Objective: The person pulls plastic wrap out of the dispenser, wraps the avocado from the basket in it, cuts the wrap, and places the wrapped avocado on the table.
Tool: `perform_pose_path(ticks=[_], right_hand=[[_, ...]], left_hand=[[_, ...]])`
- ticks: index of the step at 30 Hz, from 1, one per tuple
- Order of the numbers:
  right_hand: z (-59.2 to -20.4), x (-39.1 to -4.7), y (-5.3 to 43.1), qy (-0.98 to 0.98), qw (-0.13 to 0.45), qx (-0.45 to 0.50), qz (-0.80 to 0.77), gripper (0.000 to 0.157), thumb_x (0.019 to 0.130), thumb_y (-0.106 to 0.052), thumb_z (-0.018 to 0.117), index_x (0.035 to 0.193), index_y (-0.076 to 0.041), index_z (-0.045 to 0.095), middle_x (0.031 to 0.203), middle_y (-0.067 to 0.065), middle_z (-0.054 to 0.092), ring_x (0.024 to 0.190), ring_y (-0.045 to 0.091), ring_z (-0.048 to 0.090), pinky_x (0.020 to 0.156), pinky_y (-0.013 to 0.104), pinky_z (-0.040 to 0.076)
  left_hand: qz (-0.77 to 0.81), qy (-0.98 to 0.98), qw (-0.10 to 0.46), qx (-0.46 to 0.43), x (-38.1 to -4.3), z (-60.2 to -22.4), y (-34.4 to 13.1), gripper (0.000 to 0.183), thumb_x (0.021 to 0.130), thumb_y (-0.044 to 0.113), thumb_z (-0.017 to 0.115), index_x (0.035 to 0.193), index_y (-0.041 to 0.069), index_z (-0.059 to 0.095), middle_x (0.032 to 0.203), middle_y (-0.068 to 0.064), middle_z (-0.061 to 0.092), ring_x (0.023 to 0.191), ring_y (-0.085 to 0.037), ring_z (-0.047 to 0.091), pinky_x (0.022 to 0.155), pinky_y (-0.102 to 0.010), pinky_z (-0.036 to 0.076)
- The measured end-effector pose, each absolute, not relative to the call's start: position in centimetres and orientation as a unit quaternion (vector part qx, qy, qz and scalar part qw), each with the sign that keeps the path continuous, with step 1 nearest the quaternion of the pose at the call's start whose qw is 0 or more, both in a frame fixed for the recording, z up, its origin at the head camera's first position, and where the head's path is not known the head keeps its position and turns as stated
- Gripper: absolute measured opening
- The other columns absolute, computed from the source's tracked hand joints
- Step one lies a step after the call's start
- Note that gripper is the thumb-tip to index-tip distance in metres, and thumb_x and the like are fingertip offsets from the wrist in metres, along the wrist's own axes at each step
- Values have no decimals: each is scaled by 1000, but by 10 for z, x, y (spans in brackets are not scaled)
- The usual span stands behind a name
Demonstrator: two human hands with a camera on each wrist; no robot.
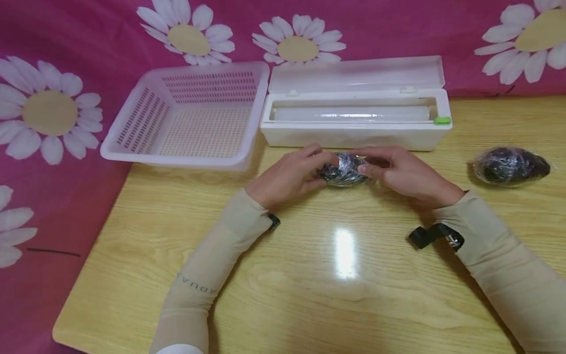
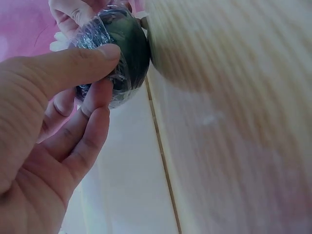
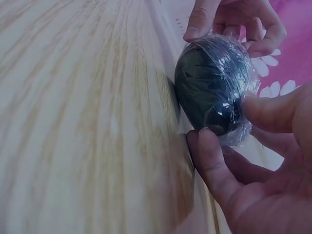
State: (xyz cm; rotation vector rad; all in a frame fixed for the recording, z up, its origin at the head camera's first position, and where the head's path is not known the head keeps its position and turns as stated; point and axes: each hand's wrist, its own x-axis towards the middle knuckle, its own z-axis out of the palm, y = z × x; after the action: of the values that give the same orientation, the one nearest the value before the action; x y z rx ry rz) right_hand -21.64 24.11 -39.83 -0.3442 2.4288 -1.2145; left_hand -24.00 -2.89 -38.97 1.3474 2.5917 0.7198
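A dark green avocado (image 1: 344,176) in crinkled cling film is between the two hands, low over the table in front of the cling film box. My left hand (image 1: 287,176) pinches its left end, thumb (image 2: 92,61) on the film and fingers curled underneath. At the other end my right hand (image 1: 407,177) holds it between thumb (image 3: 273,113) and fingertips. In the right wrist view, film is bunched on one side of the avocado (image 3: 207,83), while the dark skin shows through smoother film on the other. A second wrapped avocado (image 1: 510,167) lies on the table to the right.
A white cling film box (image 1: 353,135) stands behind the hands, its lid (image 1: 355,73) raised and a film roll (image 1: 353,114) inside. A green slider (image 1: 442,120) sits at its right end. Left of it is a white perforated basket (image 1: 177,158). A flowered pink cloth (image 1: 380,29) hangs behind.
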Motion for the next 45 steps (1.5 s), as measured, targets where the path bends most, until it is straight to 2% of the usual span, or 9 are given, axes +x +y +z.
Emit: perform_pose_path(ticks=[7, 12, 18, 23, 29, 31, 37, 39, 45], right_hand=[[-394, -215, 240, 885, 173, -124, -413, 44, 106, -30, 57, 149, -21, 57, 143, 14, 63, 109, 27, 61, 83, 34, 49], [-392, -214, 237, 894, 145, -121, -407, 42, 105, -26, 59, 144, -13, 54, 138, 20, 64, 126, 35, 61, 103, 52, 50], [-393, -212, 235, 898, 96, -127, -410, 35, 104, -20, 61, 137, -9, 59, 134, 20, 66, 125, 39, 63, 104, 59, 51], [-395, -211, 235, 907, 21, -138, -398, 29, 100, -17, 67, 129, -13, 64, 128, 17, 72, 112, 38, 71, 91, 53, 56], [-397, -211, 235, 907, -7, -133, -399, 21, 98, -17, 72, 118, -15, 74, 125, 8, 73, 110, 33, 73, 88, 33, 57], [-397, -210, 234, 902, -4, -130, -411, 21, 97, -16, 73, 117, -15, 74, 124, 8, 74, 111, 34, 74, 86, 28, 60], [-399, -210, 232, 897, 5, -141, -420, 21, 98, -12, 71, 118, -13, 74, 126, 9, 72, 118, 34, 71, 96, 52, 58], [-399, -209, 233, 900, 9, -138, -413, 22, 98, -13, 70, 120, -14, 75, 127, 9, 72, 119, 32, 69, 96, 53, 59], [-397, -209, 236, 916, -9, -169, -365, 30, 97, -13, 70, 127, -14, 75, 125, 15, 75, 110, 33, 71, 85, 50, 62]], left_hand=[[261, 860, 63, 435, -241, -388, -27, 42, 95, 18, 75, 134, 16, 60, 122, -4, 64, 101, -14, 65, 91, -26, 56], [268, 860, 48, 432, -242, -388, -26, 43, 95, 18, 76, 136, 15, 62, 120, -5, 66, 100, -15, 68, 90, -25, 57], [281, 859, 33, 427, -244, -386, -24, 41, 93, 14, 77, 133, 11, 64, 119, -6, 72, 100, -15, 71, 90, -24, 58], [262, 864, 4, 431, -244, -384, -23, 27, 95, 17, 75, 121, 12, 73, 110, -2, 78, 97, -12, 71, 92, -26, 57], [251, 867, -1, 430, -244, -385, -23, 11, 95, 15, 75, 104, 10, 78, 112, -4, 76, 103, -16, 73, 96, -26, 57], [255, 869, -2, 424, -245, -387, -24, 16, 94, 14, 75, 110, 10, 74, 117, -5, 73, 106, -16, 72, 97, -26, 57], [258, 877, 20, 404, -247, -388, -27, 49, 97, 21, 73, 143, 17, 58, 146, -7, 59, 134, -21, 59, 116, -33, 47], [258, 878, 48, 399, -248, -388, -28, 55, 99, 23, 71, 150, 19, 53, 151, -5, 57, 141, -21, 55, 120, -33, 43], [272, 875, 103, 388, -251, -386, -27, 53, 102, 23, 67, 153, 20, 51, 150, -1, 62, 138, -16, 59, 117, -29, 45]])
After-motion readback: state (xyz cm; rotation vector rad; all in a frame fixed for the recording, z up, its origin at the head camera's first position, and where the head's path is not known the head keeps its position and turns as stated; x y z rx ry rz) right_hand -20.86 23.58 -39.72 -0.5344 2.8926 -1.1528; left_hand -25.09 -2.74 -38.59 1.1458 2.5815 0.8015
